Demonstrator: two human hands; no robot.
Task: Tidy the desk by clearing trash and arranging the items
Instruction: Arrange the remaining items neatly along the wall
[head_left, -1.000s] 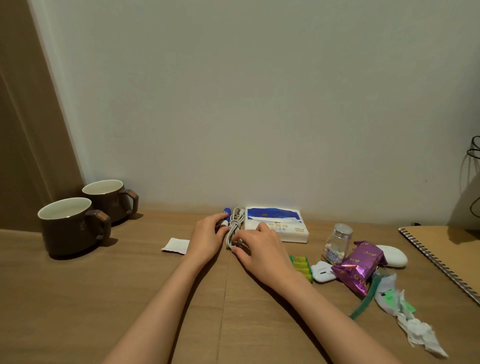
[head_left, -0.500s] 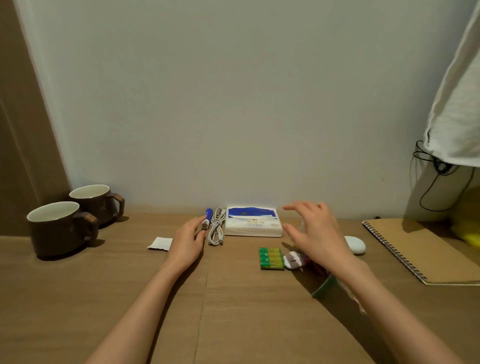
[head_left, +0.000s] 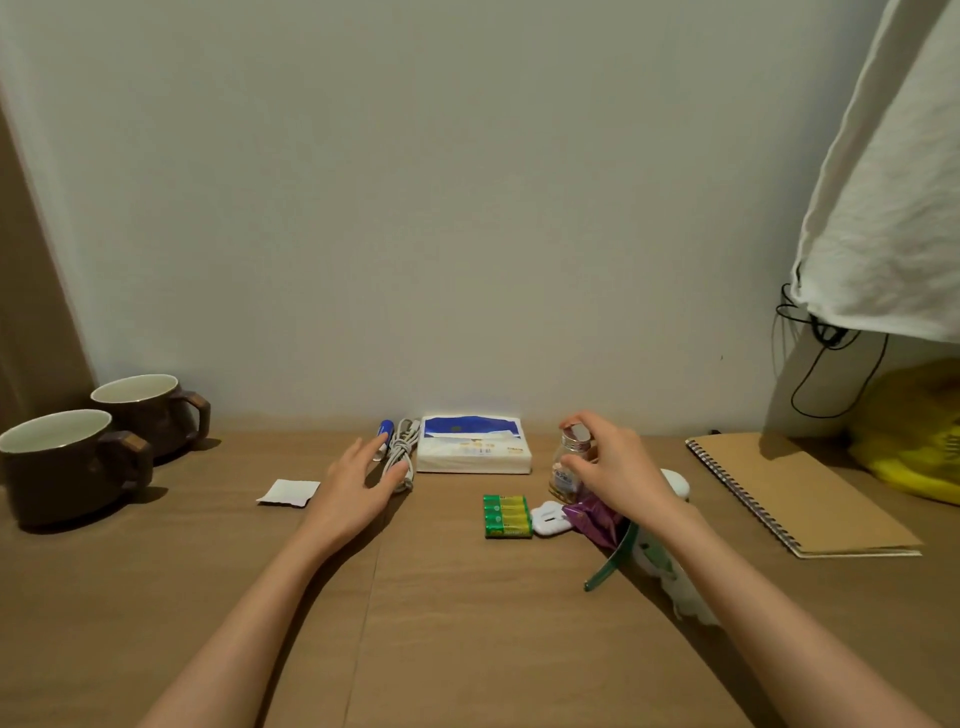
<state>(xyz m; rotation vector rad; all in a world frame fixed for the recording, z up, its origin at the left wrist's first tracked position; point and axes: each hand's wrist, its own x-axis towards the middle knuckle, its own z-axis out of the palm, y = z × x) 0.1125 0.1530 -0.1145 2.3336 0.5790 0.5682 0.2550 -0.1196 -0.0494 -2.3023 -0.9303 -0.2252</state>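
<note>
On the wooden desk against a pale wall, right-hand fingers grasp a jar; left released.

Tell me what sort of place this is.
Probably a home desk against a wall: a spiral notebook, a tissue pack, two mugs and a pack of batteries lie on the wooden top.

Surface: wooden desk set against a pale wall.
Left: two brown mugs, just beside each other.
Middle back: blue tube, coiled white cable, tissue pack; white paper scrap nearer.
Middle right: green batteries, white plug, small jar, purple wrapper.
Right: spiral notebook, yellow bag.
</note>
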